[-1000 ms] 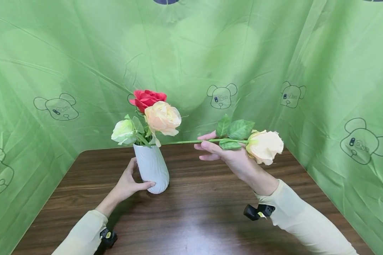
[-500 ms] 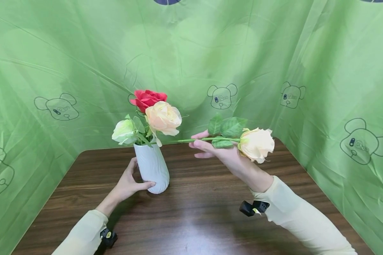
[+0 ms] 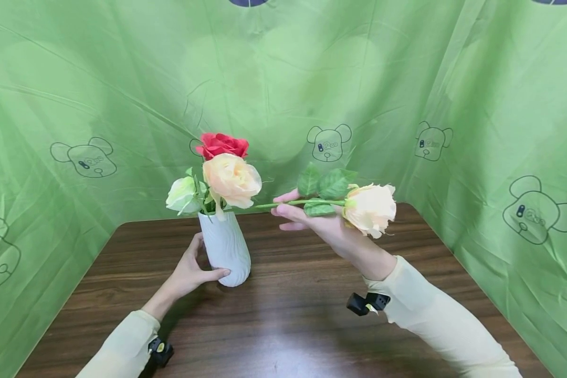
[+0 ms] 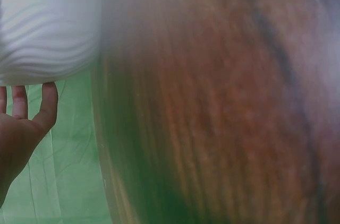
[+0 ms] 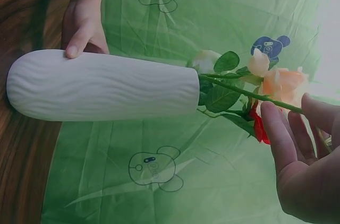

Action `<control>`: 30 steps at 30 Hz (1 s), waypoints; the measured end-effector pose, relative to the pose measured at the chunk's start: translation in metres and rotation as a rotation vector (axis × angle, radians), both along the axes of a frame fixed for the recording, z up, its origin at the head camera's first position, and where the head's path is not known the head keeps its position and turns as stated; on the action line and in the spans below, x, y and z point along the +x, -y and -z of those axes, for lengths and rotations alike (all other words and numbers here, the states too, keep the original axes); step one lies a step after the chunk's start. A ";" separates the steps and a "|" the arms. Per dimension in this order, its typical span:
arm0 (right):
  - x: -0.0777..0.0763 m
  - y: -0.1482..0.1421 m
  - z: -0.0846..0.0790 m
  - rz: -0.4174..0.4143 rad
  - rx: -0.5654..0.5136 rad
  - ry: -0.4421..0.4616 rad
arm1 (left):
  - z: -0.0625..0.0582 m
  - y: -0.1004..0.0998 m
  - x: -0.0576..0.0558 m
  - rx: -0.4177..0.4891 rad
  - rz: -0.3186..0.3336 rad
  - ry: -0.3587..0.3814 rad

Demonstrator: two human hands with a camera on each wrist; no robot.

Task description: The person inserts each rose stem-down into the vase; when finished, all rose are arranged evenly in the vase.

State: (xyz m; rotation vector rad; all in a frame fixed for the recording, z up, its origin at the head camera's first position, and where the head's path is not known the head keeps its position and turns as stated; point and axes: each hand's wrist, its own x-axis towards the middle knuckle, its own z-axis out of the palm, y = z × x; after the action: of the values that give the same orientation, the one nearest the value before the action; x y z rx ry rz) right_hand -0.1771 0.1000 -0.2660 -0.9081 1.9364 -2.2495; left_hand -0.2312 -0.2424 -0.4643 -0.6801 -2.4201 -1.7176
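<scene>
My left hand (image 3: 186, 275) holds a white rippled vase (image 3: 224, 252) by its side, thumb in front and fingers behind. The vase stands upright on the table. In it are a red rose (image 3: 222, 146), a peach flower (image 3: 231, 179) and a pale green-white flower (image 3: 182, 195). Between thumb and fingers, my right hand (image 3: 328, 228) pinches the stem of a cream rose (image 3: 370, 210) that lies nearly level, bloom over the wrist. In the right wrist view, that rose's stem (image 5: 249, 93) runs to the vase mouth; its tip is hidden among the leaves.
A dark wood-grain table (image 3: 283, 315) lies under both hands. Behind it and at both sides hangs a green curtain (image 3: 274, 94) printed with bear outlines. Black wrist cameras sit on both sleeves.
My right hand has moved left and slightly up with the cream rose, bringing its stem farther toward the vase. The peach flower has shifted a little left. The left hand stays put.
</scene>
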 end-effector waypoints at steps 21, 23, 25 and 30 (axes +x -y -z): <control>-0.034 0.047 -0.003 -0.022 -0.225 0.041 | -0.001 0.002 0.002 0.003 0.003 -0.003; -0.039 0.052 -0.003 0.005 -0.265 0.076 | 0.000 0.002 0.002 0.004 0.003 -0.003; -0.044 0.056 -0.002 0.017 -0.298 0.100 | 0.001 0.003 0.001 0.005 0.005 -0.009; -0.052 0.066 0.004 0.015 -0.341 0.163 | 0.003 0.003 0.000 0.002 0.005 -0.028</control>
State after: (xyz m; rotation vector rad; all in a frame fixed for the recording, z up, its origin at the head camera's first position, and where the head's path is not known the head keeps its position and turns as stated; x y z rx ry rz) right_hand -0.2292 0.0342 -0.2700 -0.7070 1.5270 -2.6197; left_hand -0.2307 -0.2449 -0.4675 -0.7061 -2.3995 -1.7006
